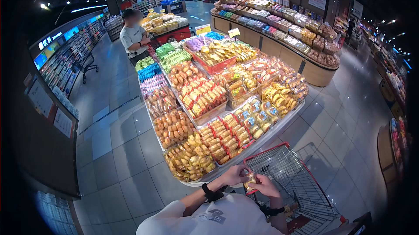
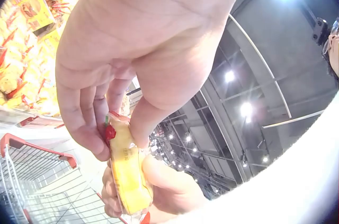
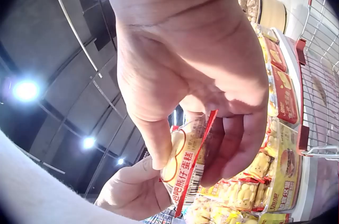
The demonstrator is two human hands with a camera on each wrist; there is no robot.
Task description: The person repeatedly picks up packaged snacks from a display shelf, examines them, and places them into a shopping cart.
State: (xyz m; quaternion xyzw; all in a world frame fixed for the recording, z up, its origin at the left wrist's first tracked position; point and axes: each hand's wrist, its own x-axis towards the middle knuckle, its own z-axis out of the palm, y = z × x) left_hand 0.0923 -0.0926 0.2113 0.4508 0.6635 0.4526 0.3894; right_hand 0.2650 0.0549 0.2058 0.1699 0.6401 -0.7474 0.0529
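Note:
A small wrapped cake (image 1: 250, 182) with a clear, red-edged wrapper is held between both hands, over the near edge of the cart. In the head view the left hand (image 1: 235, 175) pinches its upper end and the right hand (image 1: 265, 186) grips its side. The left wrist view shows the yellow packet (image 2: 130, 179) upright, the left thumb and fingers (image 2: 98, 139) at its top and the right hand (image 2: 172, 187) around its lower part. From the right wrist, the packet (image 3: 185, 163) shows red print and a barcode, between the right thumb and fingers; the left hand (image 3: 132, 189) touches its other end.
A shopping cart (image 1: 286, 169) stands at the right hand. In front is a large display stand (image 1: 262, 141) heaped with packaged breads and cakes. A person in a white shirt (image 1: 133, 38) stands at its far left. Shelves line both sides, with tiled floor (image 1: 131, 147) between.

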